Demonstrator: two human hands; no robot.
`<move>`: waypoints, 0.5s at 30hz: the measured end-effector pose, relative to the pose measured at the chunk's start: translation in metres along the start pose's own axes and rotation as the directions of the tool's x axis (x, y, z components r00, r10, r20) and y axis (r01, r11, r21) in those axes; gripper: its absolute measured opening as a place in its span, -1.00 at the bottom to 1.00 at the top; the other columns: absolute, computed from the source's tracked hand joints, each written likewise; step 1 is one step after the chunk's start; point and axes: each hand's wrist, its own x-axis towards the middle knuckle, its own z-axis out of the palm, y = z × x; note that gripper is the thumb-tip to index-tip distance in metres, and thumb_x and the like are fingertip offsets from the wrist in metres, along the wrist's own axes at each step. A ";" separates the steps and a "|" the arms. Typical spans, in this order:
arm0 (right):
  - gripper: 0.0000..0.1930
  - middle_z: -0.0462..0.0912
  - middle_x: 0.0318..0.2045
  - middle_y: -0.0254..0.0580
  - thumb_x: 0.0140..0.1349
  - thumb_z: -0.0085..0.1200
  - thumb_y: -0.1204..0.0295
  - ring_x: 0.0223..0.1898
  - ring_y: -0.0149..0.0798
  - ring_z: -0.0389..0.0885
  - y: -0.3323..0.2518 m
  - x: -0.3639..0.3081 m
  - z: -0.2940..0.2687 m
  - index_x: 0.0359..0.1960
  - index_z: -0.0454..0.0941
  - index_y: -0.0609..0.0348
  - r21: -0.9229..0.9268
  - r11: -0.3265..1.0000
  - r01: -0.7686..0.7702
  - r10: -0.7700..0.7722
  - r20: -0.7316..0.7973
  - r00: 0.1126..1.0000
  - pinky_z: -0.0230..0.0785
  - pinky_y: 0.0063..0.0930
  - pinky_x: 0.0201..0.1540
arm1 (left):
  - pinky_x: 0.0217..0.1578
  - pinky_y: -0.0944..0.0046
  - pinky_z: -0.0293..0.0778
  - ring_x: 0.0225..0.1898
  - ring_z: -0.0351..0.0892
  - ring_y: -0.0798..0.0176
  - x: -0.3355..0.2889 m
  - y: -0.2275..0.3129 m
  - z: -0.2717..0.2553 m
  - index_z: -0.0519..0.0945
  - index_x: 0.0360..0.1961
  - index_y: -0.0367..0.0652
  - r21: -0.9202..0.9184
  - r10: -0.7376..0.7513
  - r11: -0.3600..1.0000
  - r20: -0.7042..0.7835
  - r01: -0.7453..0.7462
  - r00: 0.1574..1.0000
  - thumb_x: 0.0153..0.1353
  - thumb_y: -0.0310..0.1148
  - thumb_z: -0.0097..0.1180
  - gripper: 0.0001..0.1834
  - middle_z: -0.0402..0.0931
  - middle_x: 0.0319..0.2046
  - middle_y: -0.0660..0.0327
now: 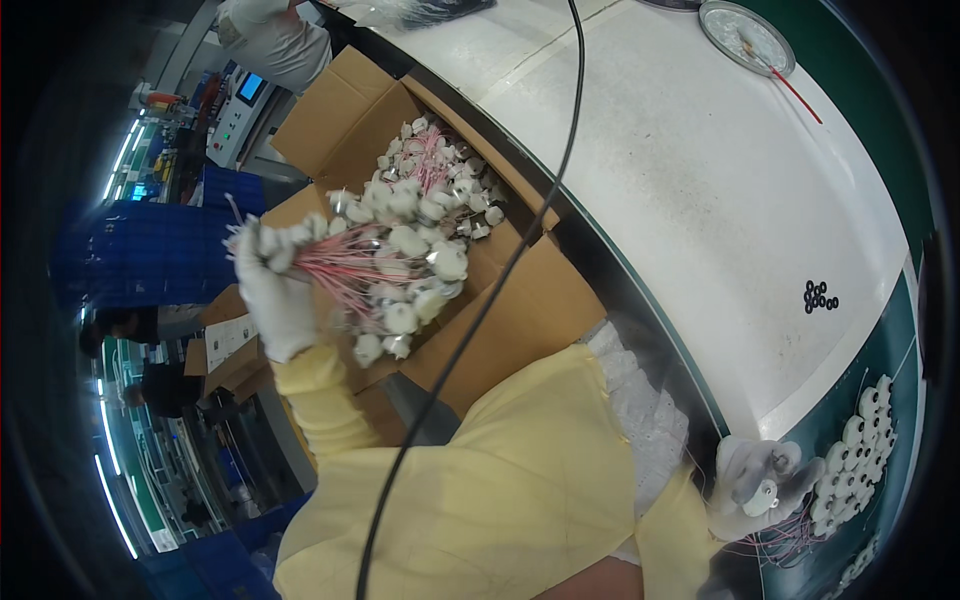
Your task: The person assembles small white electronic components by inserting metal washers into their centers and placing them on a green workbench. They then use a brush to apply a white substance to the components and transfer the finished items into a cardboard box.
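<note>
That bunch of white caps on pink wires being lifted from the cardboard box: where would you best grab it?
Probably by the gathered pink wire stems, coming from the side opposite the bulky caps, as the gloved left hand does. There the wires run together into one narrow neck, while the white caps splay out loosely and would likely slip apart.

Left hand: white knit cloth glove, matt, slightly fuzzy. Right hand: same glove cloth. Sleeves: pale yellow woven fabric, matt, creased.
Wired parts: white matt caps, ceramic or plastic, cannot tell which; thin pink plastic-coated leads; some bright metal pieces, shiny.
Cardboard box: brown corrugated paperboard, dull, rough at cut edges.
Worktable: white smooth top, semi-gloss, speckled with dirt.
Black cable: smooth rubbery jacket.
Round dial: glossy glass or plastic face, metal rim.
</note>
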 end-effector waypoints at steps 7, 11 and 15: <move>-0.35 0.55 -0.73 0.04 0.39 -0.47 -0.16 -0.91 -0.34 0.22 0.002 -0.004 0.005 -0.08 0.57 0.08 0.020 1.000 0.006 -0.005 -0.046 0.999 0.02 -0.54 -0.80 | 0.06 -0.02 0.47 -0.47 0.42 0.18 0.021 0.064 0.007 0.26 -0.54 -0.14 -0.161 0.200 0.969 0.050 -0.190 0.979 0.33 -0.34 -0.09 -0.72 0.19 -0.67 0.24; -0.36 0.55 -0.72 0.08 0.39 -0.44 -0.14 -0.87 -0.35 0.28 0.002 -0.002 0.000 -0.07 0.57 0.11 0.015 1.000 -0.020 0.020 0.000 1.000 0.04 -0.57 -0.79 | 0.04 -0.06 0.48 -0.49 0.40 0.19 0.023 0.075 0.003 0.24 -0.57 -0.13 -0.097 0.239 0.962 -0.158 -0.255 0.958 0.34 -0.35 -0.12 -0.70 0.12 -0.73 0.26; -0.43 0.49 -0.75 0.19 0.42 -0.31 0.00 -0.91 -0.54 0.14 0.008 0.007 0.014 -0.12 0.58 0.29 0.110 0.993 0.052 -0.048 -0.034 0.998 -0.08 -0.74 -0.84 | 0.05 -0.06 0.47 -0.47 0.39 0.21 0.030 0.097 -0.013 0.25 -0.58 -0.13 -0.267 0.260 0.930 -0.015 -0.254 0.966 0.31 -0.37 -0.11 -0.71 0.13 -0.71 0.27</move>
